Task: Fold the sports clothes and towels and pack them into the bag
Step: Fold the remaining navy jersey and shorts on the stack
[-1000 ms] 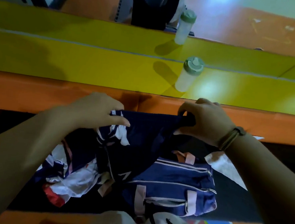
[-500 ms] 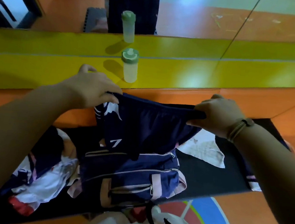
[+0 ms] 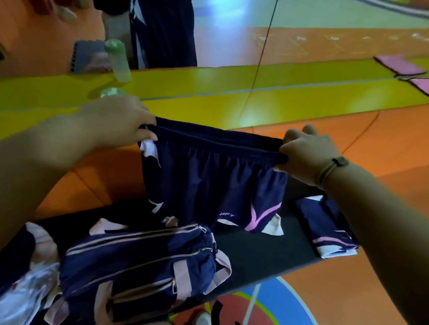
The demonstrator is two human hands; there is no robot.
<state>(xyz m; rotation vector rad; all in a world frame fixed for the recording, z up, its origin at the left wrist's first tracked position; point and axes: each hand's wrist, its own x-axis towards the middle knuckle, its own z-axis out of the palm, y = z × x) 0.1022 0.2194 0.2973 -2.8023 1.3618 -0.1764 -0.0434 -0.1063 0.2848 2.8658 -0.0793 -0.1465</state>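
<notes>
Navy sports shorts (image 3: 212,180) with pink and white stripes hang spread out in the air by their waistband. My left hand (image 3: 119,119) pinches the waistband's left end and my right hand (image 3: 306,154) grips its right end. Below them a navy bag (image 3: 136,261) with pink straps and closed zips lies on a black mat (image 3: 257,253). A folded navy garment (image 3: 326,227) lies on the mat at the right. A heap of unfolded navy, white and pink clothes (image 3: 8,284) lies left of the bag.
A green-capped bottle (image 3: 111,91) stands behind my left hand, against a wall mirror that reflects it and the shorts. Pink mats (image 3: 420,76) lie far right. The floor around the mat is orange and yellow.
Both hands have lifted the shorts and pulled the waistband wide, so they now hang flat. The view has swung to the right, bringing the folded garment into sight.
</notes>
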